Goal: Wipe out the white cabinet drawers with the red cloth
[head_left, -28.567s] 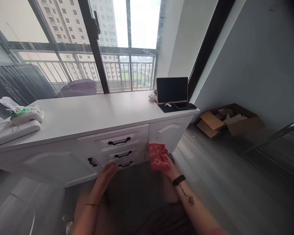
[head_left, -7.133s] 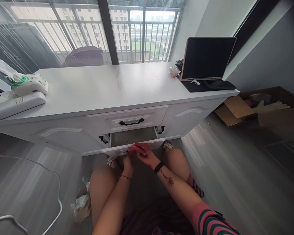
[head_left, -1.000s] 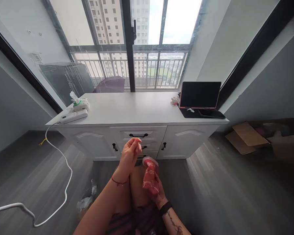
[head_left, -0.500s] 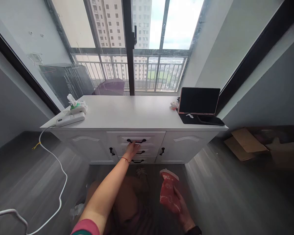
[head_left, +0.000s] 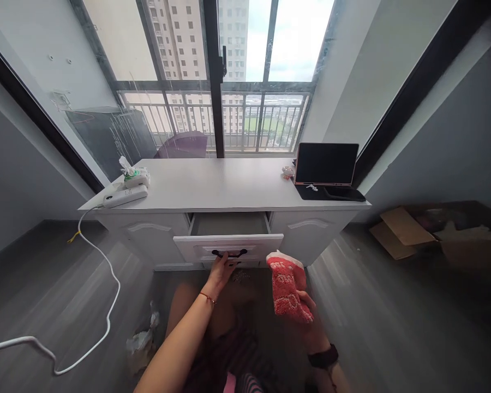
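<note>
A: While the drawer (head_left: 228, 244) stood pulled out, what lay at the far left, around nine o'clock?

B: White cable (head_left: 90, 305) trailed over the grey floor (head_left: 393, 327), up to a power strip (head_left: 125, 196) on the cabinet top (head_left: 221, 185). Tissue pack (head_left: 136, 176) sat just behind the strip. Crumpled wrapper (head_left: 141, 341) on the floor at about seven o'clock.

A: And the left hand (head_left: 222, 269)?

B: Fingers curled up under the black handle (head_left: 229, 253) on the drawer front, closed on it. Top drawer was open; what showed of its inside looked bare, though the front hid the rest.

A: Right hand (head_left: 309, 311)?

B: At about five o'clock from the handle, closed round the lower end of a red cloth (head_left: 288, 286), which stood up from the fist, near the drawer's right corner but apart from it.

A: How would that cloth handle?

B: Judged soft, light, limp; terry-like, so not slippery. A bunched grip low down, as seen, keeps it gathered. Nothing fragile about it. Drawer front looked stiff; the handle's middle is the sound place to pull.

A: Further right?

B: Tablet (head_left: 326, 164) propped upright on a dark mat (head_left: 331, 194) at two o'clock, small trinket (head_left: 287, 172) beside it. Open cardboard box (head_left: 401, 233) on the floor at three o'clock; contents too blurred to tell.
</note>
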